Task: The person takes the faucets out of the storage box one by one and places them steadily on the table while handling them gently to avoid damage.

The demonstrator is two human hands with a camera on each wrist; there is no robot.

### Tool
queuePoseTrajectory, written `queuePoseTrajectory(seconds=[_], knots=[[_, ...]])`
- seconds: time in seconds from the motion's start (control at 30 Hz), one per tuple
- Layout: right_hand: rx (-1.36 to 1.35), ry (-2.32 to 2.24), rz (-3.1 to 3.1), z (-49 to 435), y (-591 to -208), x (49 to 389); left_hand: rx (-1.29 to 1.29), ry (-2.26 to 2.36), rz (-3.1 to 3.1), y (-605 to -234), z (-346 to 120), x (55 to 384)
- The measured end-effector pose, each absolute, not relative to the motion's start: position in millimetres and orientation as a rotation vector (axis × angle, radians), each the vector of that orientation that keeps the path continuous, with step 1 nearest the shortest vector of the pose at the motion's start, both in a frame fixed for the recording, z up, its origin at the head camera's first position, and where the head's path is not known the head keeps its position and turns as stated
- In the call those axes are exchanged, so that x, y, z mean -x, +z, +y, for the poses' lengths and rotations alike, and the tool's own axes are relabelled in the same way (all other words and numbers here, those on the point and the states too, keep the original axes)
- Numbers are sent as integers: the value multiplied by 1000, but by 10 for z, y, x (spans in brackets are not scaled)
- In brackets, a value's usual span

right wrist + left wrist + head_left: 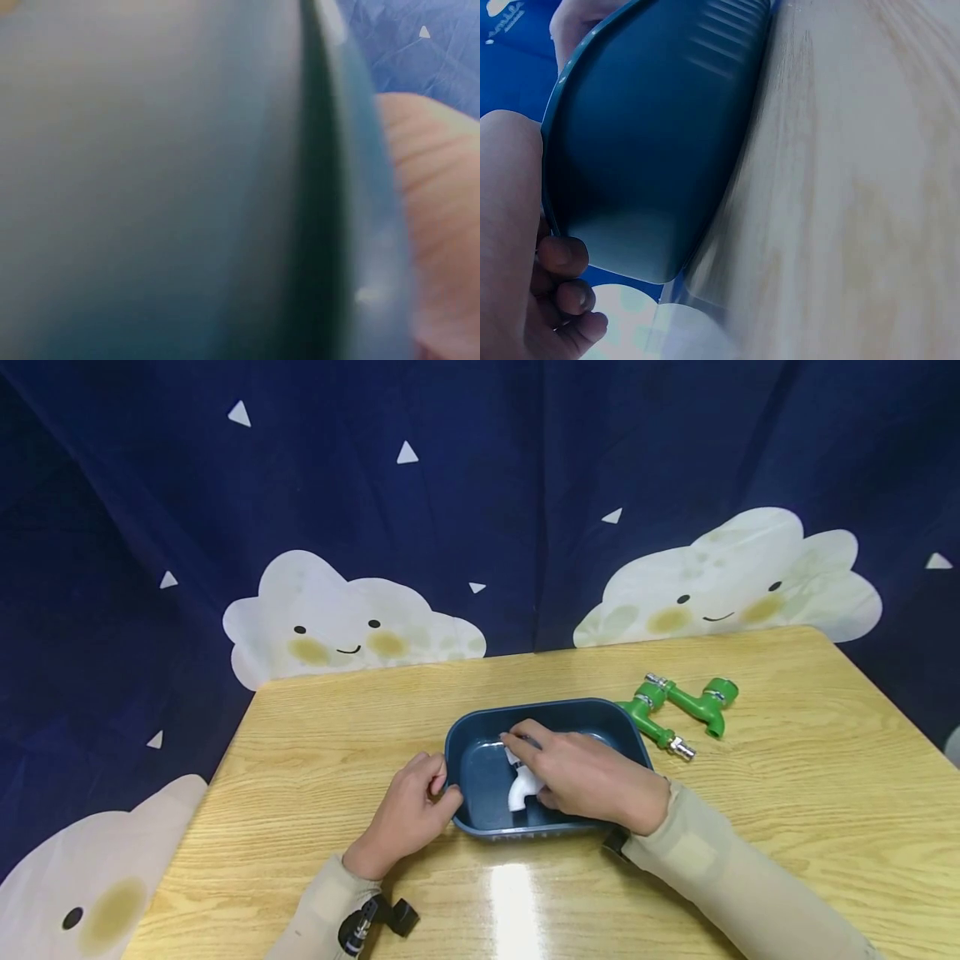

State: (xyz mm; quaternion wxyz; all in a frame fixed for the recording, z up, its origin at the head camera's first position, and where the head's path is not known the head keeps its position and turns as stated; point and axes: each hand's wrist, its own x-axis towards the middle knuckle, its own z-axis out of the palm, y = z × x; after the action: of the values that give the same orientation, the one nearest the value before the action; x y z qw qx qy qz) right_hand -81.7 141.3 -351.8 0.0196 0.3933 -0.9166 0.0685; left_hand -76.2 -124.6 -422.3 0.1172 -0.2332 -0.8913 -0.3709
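A dark blue plastic basin [480,781] stands on the table. My left hand [412,806] grips its left rim between thumb and curled fingers; in the left wrist view, the fingers [564,256] bend round the rim. My right hand [581,772] reaches down into the basin and holds a white tap [522,787], its spout pointing toward me. The palm hides part of the tap. In the right wrist view, the blurred basin wall [150,187] fills most of the picture, with part of the right hand [442,217] past the rim.
Two green taps with metal ends lie right of the basin: the nearer green tap [649,718] close against its wall, the farther green tap [705,703] behind it. The wooden table [330,735] backs onto a dark blue curtain [480,485] with clouds.
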Motion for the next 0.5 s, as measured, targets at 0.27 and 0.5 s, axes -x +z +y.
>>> queuePoseTrajectory(seconds=[0.27, 0.5], knots=[[-1227, 199, -2822, 1424, -3485, 788, 685, -1092, -2609, -4236, -1246, 767], [-1229, 183, -2804, 1425, -3447, 768, 683, -1108, -2609, -4231, -1248, 761]])
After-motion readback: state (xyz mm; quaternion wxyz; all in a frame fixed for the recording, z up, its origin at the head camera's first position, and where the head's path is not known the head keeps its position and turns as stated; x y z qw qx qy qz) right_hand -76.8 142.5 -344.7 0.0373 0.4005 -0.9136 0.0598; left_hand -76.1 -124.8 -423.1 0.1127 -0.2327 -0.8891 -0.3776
